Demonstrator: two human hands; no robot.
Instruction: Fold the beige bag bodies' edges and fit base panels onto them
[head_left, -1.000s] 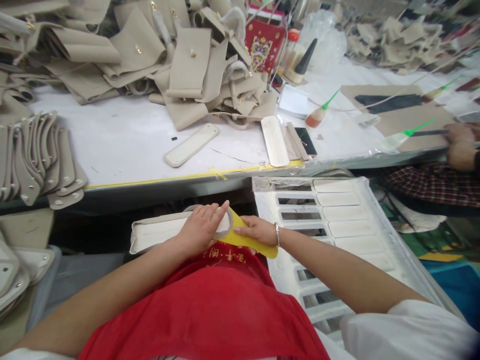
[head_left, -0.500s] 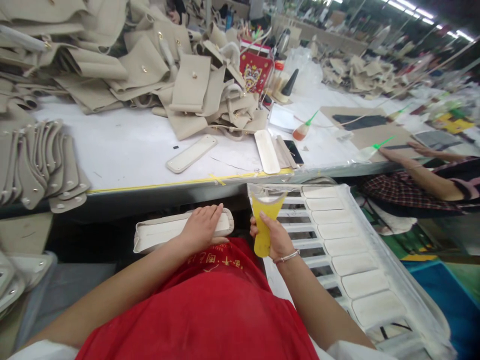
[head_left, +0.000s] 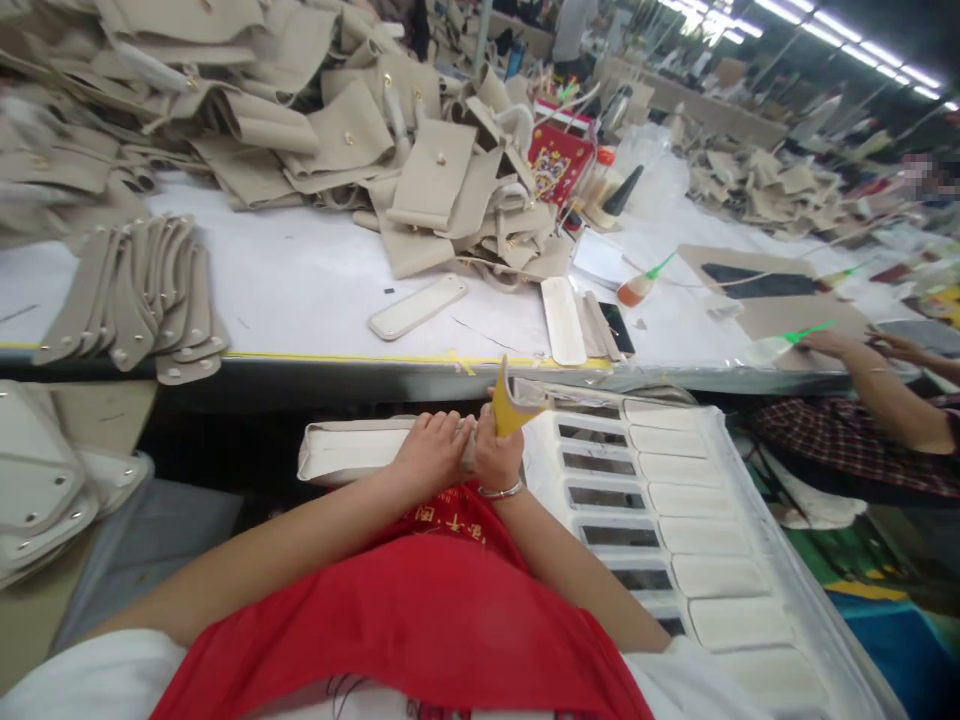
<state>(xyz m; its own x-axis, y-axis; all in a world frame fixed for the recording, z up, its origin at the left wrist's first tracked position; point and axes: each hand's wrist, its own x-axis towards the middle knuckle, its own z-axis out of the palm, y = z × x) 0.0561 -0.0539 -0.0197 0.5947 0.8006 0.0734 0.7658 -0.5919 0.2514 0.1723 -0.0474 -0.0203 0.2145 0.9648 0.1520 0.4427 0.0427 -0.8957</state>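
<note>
A long cream leather piece (head_left: 352,450) lies across my lap, just below the table edge. My left hand (head_left: 433,452) rests on its right end with the fingers curled over it. My right hand (head_left: 496,455) is closed round a yellow plastic scraper (head_left: 511,408), whose wide blade points up. The two hands touch at the right end of the piece.
A white slatted rack (head_left: 720,440) with several cream panels stands at my right. On the white table (head_left: 300,290) lie a flat cream panel (head_left: 417,306), a heap of beige bag parts (head_left: 390,150), stacked strips (head_left: 142,300) and glue bottles (head_left: 637,288). Another person's arm (head_left: 885,390) works at the right.
My right hand has brought the yellow scraper left from over the rack to meet my left hand at the piece's end. The view has tilted and shifted right.
</note>
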